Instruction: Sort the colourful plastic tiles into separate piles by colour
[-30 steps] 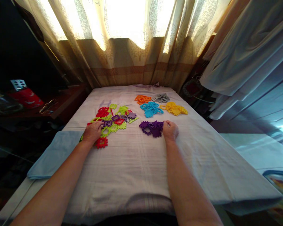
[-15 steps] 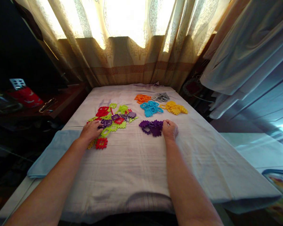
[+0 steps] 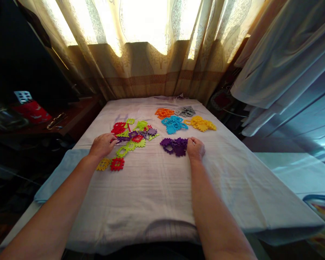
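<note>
My left hand (image 3: 103, 145) pinches a purple toothed plastic building piece (image 3: 122, 139) at the left side of a mixed heap. Lime green pieces (image 3: 121, 151), red pieces (image 3: 118, 127) and other purple ones lie in that heap. Just below the hand are a yellow piece (image 3: 103, 164) and a red square piece (image 3: 117, 164). My right hand (image 3: 195, 148) rests closed on the cloth against the right edge of a pile of purple pieces (image 3: 175, 146). Whatever its curled fingers may hold is hidden.
Beyond the purple pile lie separate piles of blue (image 3: 173, 124), orange (image 3: 164, 113), grey (image 3: 186, 111) and yellow pieces (image 3: 202, 123). A pale cloth (image 3: 151, 195) covers the table. A folded light-blue cloth (image 3: 62, 173) is at the left edge; curtains (image 3: 141, 65) hang behind.
My left hand has closed on a purple piece and shifted it slightly, uncovering the yellow piece below. My right hand stays beside the purple pile.
</note>
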{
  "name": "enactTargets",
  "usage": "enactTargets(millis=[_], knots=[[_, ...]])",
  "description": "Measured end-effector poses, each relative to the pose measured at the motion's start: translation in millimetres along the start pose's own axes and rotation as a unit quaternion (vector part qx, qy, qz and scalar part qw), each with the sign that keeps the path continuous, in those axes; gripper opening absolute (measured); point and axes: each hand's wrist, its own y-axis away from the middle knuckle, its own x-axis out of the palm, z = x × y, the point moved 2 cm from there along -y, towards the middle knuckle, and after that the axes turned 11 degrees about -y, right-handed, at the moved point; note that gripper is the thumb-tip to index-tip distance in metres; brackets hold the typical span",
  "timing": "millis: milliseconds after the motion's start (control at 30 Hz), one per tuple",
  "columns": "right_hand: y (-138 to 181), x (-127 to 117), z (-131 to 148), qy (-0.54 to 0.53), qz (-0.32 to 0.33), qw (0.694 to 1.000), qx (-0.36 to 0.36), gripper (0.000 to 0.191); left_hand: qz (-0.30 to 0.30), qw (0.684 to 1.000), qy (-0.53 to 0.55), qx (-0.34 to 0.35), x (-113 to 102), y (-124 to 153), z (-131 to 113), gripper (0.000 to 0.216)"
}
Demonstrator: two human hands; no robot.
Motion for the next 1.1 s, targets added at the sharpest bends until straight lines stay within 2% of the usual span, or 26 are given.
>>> enactTargets(millis=[167, 300, 433, 600, 733, 867, 1100], knots=[[0.3, 0.6, -1.3, -0.008, 0.003, 1.0, -0.003, 0.028, -0.033, 0.999, 0.029, 0.002, -13.4, -1.3, -13.2, 0.024], [0.2, 1.0, -2.5, -0.008, -0.005, 1.0, -0.004, 0.027, -0.084, 0.994, 0.067, 0.009, -27.6, -1.9, -36.2, 0.024], [0.3, 1.7, -3.2, -0.005, -0.015, 1.0, -0.012, 0.027, -0.126, 0.986, 0.109, 0.02, -36.6, -5.4, -72.6, 0.027], [-0.3, 2.7, -4.7, -0.019, -0.019, 1.0, -0.016, 0.026, -0.157, 0.971, 0.17, 0.061, -35.9, -17.1, -132.9, 0.023], [0.3, 1.9, -2.2, -0.019, -0.019, 1.0, -0.014, 0.026, -0.155, 0.961, 0.203, 0.106, -30.9, -27.8, -179.8, 0.02], [-0.3, 0.8, 2.6, -0.022, -0.009, 1.0, 0.002, 0.026, -0.15, 0.964, 0.172, 0.137, -28.1, -32.3, -215.0, 0.021], [-2.5, 0.5, 7.0, -0.028, 0.009, 0.999, 0.032, 0.027, -0.113, 0.971, 0.098, 0.187, -21.5, -31.3, -245.8, 0.021]])
